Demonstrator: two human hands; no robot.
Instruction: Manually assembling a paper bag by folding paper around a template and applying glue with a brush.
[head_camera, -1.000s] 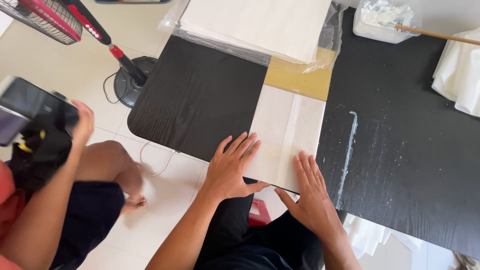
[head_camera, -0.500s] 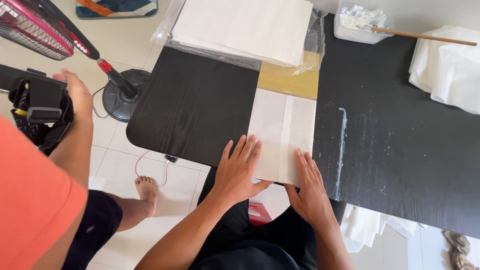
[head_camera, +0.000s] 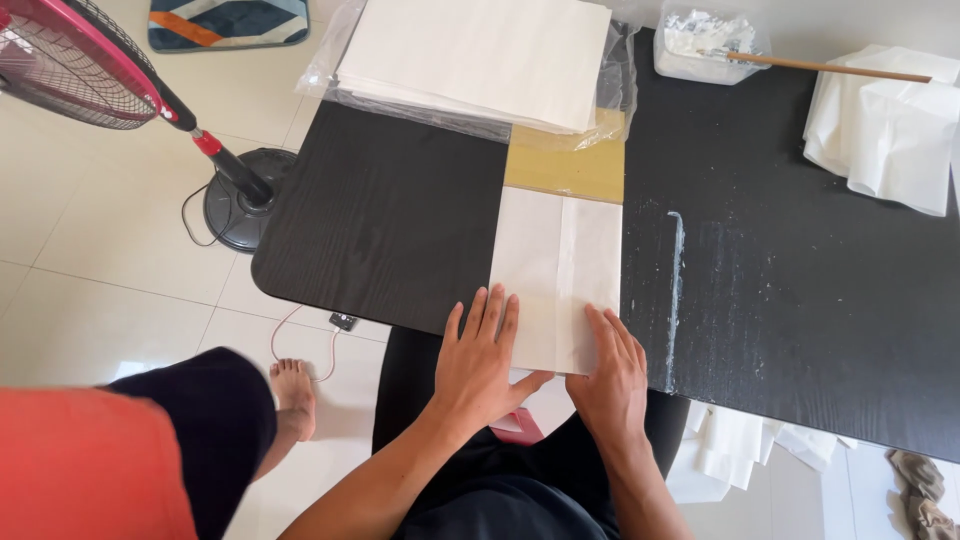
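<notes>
A folded white paper sheet (head_camera: 556, 270) lies on the black table (head_camera: 390, 220), its far end over a yellow-brown board (head_camera: 565, 170). My left hand (head_camera: 482, 355) rests flat at the sheet's near left corner, fingers spread. Flat beside it, my right hand (head_camera: 612, 375) presses the sheet's near right corner at the table's front edge. Neither hand grips anything.
A stack of white paper in clear plastic (head_camera: 470, 55) sits at the back. A tub of white paste with a wooden stick (head_camera: 710, 40) and folded white sheets (head_camera: 885, 130) lie at the right. A red fan (head_camera: 90, 70) stands left. Another person (head_camera: 150, 450) stands at lower left.
The person on the left has lowered the dark device out of view and stepped closer. Both my hands stay flat on the sheet's near end.
</notes>
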